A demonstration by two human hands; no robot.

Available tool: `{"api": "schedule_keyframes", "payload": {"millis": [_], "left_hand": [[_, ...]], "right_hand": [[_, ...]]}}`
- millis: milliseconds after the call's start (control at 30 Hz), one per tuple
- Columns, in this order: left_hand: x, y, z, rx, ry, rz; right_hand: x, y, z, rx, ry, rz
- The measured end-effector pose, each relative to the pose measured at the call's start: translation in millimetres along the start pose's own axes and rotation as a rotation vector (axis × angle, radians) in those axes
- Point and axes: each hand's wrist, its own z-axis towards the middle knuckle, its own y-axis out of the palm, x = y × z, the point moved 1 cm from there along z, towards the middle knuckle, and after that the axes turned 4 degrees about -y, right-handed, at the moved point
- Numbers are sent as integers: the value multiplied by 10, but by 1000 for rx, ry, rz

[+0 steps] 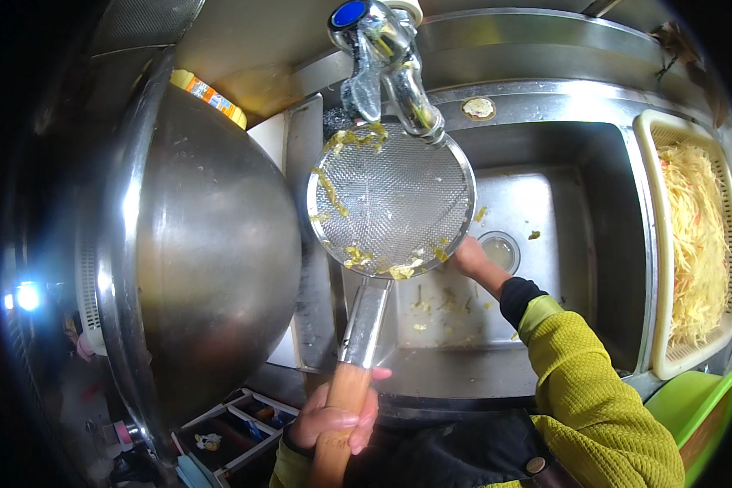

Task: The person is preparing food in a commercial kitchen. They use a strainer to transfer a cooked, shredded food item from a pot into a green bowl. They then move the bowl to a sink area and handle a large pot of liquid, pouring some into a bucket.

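My left hand [335,415] is wrapped around the wooden handle [349,390] of a round metal mesh strainer [396,195]. The strainer is held over the left part of a stainless steel sink [549,207], below a chrome faucet [412,91]. Yellow-green vegetable scraps [358,256] cling along the inside of its rim. At the lower right of that rim is my right hand [471,257], its fingers hidden behind the strainer, so its grip cannot be seen. More scraps [445,302] lie on the sink floor near the drain [500,251].
A large steel bowl-shaped vessel [213,256] stands left of the sink. On the right, a cream plastic basket [660,244] holds pale yellow shreds [695,244]. A green plastic container [686,402] is below it. Behind the vessel is a yellow-orange container [210,97].
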Motion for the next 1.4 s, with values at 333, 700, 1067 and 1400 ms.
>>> {"api": "schedule_keyframes", "payload": {"millis": [333, 700, 1067, 1400], "left_hand": [[10, -8, -8, -6, -17, 27], [35, -76, 10, -3, -56, 50], [35, -165, 39, -26, -87, 92], [106, -148, 37, -64, -147, 157]], "right_hand": [[-284, 188, -317, -442, -38, -168], [-473, 174, -810, -515, -372, -316], [222, -300, -388, -31, 275, 216], [451, -708, 389, 98, 159, -365]]}}
